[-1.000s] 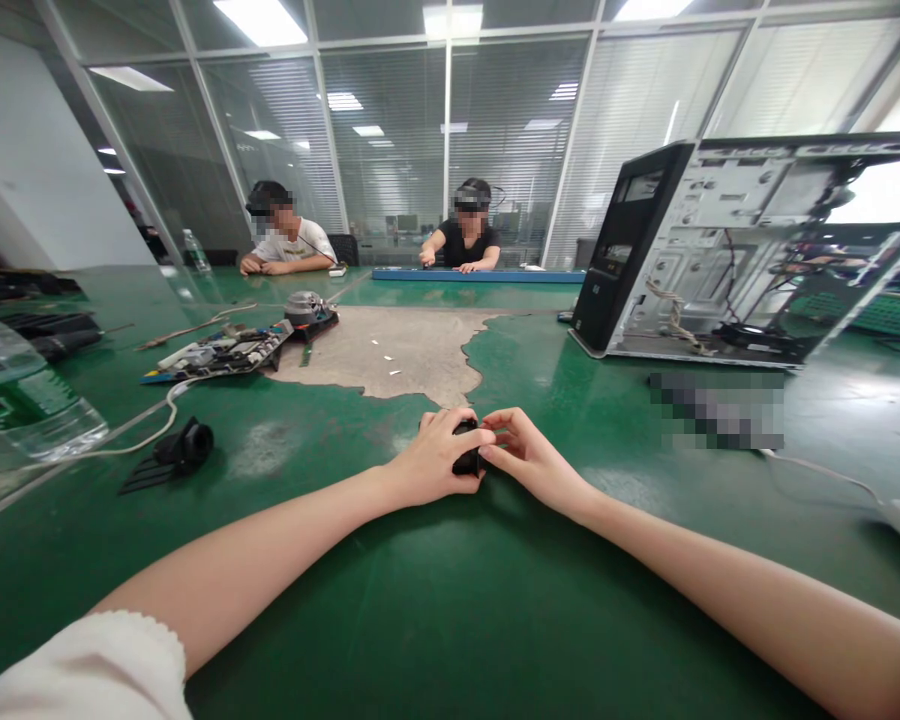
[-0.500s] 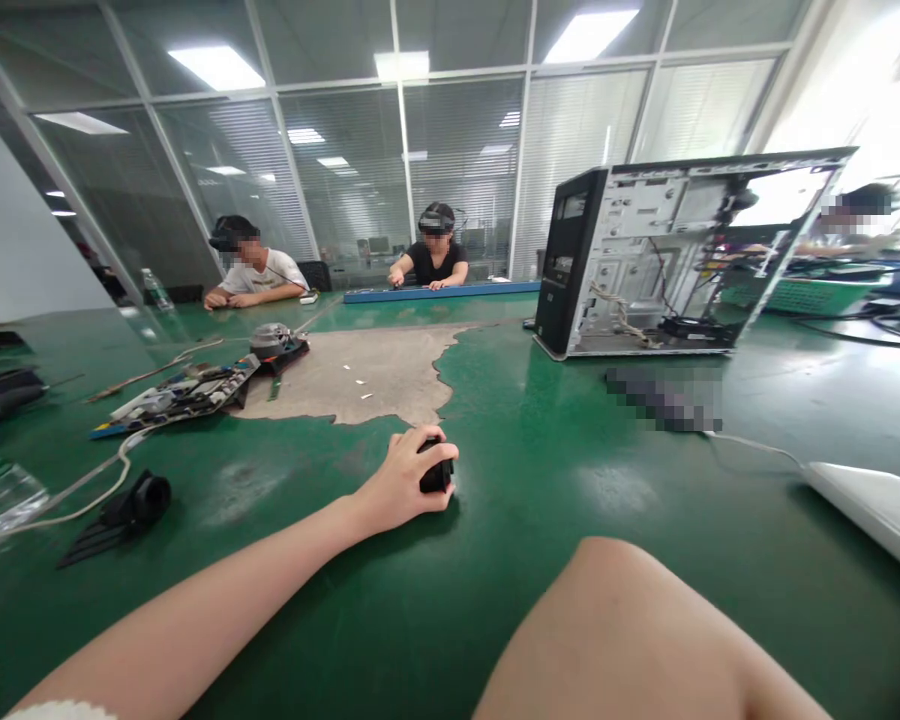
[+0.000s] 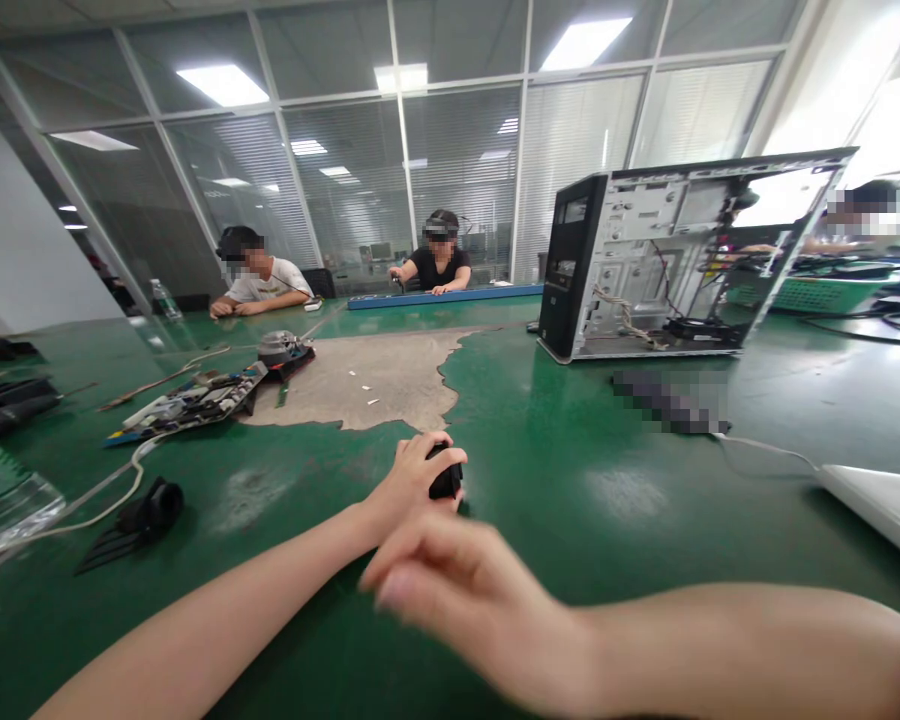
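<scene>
My left hand [image 3: 412, 475] is closed around a small black block-like object [image 3: 446, 472] low over the green table, fingers across its top and thumb at its near side. The object's exact kind is hidden by the fingers. In front of it, nearer to me, my right hand [image 3: 469, 590] reaches in from the right, its fingers pointing left. Motion smears its fingertips, and whether anything is between them does not show. To the left lies a black plastic part [image 3: 146, 515] with a round ring and flat ribs.
An open computer case [image 3: 645, 260] stands at the back right. At left lie a circuit board [image 3: 195, 400] with a round cooler [image 3: 285, 350], a cable and a bottle [image 3: 7, 490]. A white device [image 3: 881, 505] lies at right. Two people sit across the table [image 3: 555, 480].
My right hand has swung into view from the lower right, where only the arm showed before, and is now close to my left hand. The left hand keeps its hold on the black object.
</scene>
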{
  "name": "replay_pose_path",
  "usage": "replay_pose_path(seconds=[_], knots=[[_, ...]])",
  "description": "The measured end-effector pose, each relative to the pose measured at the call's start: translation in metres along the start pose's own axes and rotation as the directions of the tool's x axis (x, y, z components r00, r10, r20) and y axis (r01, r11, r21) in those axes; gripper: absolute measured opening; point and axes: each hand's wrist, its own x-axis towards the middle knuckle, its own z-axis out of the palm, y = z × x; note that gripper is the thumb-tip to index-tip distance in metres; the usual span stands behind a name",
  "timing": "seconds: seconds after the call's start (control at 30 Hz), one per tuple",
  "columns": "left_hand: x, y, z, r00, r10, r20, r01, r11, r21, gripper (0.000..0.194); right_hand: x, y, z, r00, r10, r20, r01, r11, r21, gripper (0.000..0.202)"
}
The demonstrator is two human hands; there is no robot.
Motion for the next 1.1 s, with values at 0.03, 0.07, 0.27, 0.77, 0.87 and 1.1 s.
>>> replay_pose_path(seconds=[0.03, 0.07, 0.27, 0.77, 0.87, 1.1], knots=[[0.0, -0.001, 0.001, 1.0, 0.003, 0.007, -0.003, 1.0, -0.001, 0.035, 0.014, 0.001, -0.025, 0.962, 0.071, -0.264, -0.08, 0.997, -0.021, 0.024], [-0.001, -0.002, 0.001, 1.0, 0.002, -0.007, -0.002, 1.0, 0.0, 0.037, 0.024, 0.005, -0.047, 0.864, 0.104, -0.493, -0.141, 0.989, -0.039, 0.022], [-0.003, -0.005, 0.005, 1.0, 0.006, -0.018, -0.005, 0.999, 0.037, 0.041, 0.036, 0.038, -0.089, 0.853, 0.318, -0.414, -0.321, 0.945, 0.063, 0.033], [-0.008, -0.013, 0.005, 0.999, -0.051, -0.008, 0.05, 0.996, -0.073, 0.053, 0.037, 0.053, -0.095, 0.939, 0.185, -0.289, -0.178, 0.983, 0.051, 0.024], [-0.009, -0.013, 0.005, 0.999, -0.044, -0.01, 0.043, 0.997, -0.067, 0.053, 0.04, 0.053, -0.093, 0.914, 0.2, -0.354, -0.205, 0.978, 0.024, 0.02], [-0.008, -0.015, 0.004, 0.999, -0.045, 0.01, 0.045, 0.998, -0.052, 0.052, 0.041, 0.057, -0.095, 0.928, 0.235, -0.29, -0.25, 0.968, -0.017, 0.024]])
